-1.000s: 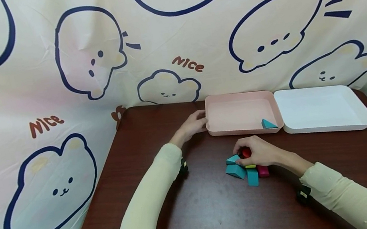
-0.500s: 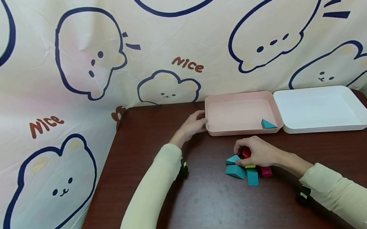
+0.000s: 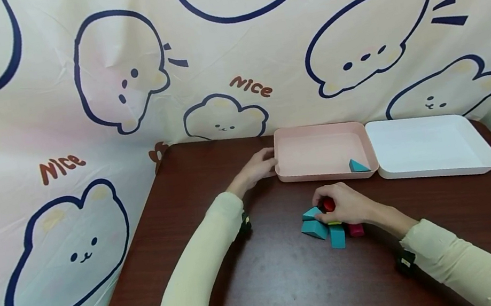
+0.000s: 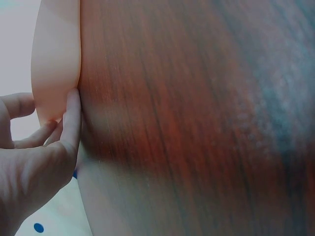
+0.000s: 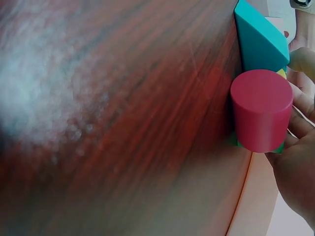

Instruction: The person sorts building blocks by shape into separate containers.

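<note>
My left hand touches the left wall of a pink tray with its fingers. The left wrist view shows these fingers along the tray's outer side. Over a cluster of blocks, my right hand is lowered with bent fingers and thumb. A red block shows between thumb and forefinger; whether it is gripped is unclear. Beside the thumb lie a teal triangular block and a larger teal block. A teal rectangular block, a yellow block and a magenta cylinder lie nearby, partly hidden.
Inside the pink tray, a teal triangular block lies in the near right corner. A white tray stands directly to its right. Both stand near the back edge of the dark wooden table, before a patterned curtain.
The magenta cylinder has shifted slightly right. The red block between my right thumb and forefinger has tilted a little. My left hand has stayed still, and my right hand has hardly moved.
</note>
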Motion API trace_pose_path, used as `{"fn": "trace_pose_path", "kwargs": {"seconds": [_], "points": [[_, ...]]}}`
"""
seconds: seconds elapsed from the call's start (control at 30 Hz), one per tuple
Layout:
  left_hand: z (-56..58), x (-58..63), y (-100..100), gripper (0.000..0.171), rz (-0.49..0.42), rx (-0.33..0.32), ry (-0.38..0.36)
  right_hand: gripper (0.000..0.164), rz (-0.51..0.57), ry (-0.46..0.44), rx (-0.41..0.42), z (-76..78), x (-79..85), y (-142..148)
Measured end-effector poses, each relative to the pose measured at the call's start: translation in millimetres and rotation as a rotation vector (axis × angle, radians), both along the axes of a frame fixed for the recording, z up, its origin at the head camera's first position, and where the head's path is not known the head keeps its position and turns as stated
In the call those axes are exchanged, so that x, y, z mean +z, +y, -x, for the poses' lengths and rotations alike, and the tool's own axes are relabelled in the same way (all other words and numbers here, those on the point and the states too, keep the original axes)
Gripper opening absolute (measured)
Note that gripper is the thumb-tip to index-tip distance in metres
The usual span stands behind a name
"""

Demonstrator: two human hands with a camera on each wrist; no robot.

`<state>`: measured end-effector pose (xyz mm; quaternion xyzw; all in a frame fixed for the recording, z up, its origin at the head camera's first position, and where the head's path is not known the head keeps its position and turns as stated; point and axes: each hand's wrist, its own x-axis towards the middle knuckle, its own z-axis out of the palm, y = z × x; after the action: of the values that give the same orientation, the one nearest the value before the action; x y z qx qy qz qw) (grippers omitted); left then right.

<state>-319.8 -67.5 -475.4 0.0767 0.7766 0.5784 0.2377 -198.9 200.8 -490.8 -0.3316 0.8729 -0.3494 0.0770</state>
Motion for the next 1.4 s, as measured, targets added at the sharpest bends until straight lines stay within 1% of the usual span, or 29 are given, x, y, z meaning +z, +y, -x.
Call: {"fn": "trace_pose_path", "kwargs": {"seconds": [0.77,1.17,1.4], "points": [[0.0,1.0,0.3,0.056,0.002,-0.002,-0.004,0.02,0.015,0.028,0.01,-0.1,-3.9,0.4],[0.1,0.4,1.1,0.056,0.015,0.006,-0.002,0.021,0.019,0.032,0.017,-0.7,-2.7,0.2],[0.4,-0.2,1.7,0.055,0.001,0.018,-0.008,0.022,0.018,0.032,0.017,-0.4,-2.8,0.6]]}}
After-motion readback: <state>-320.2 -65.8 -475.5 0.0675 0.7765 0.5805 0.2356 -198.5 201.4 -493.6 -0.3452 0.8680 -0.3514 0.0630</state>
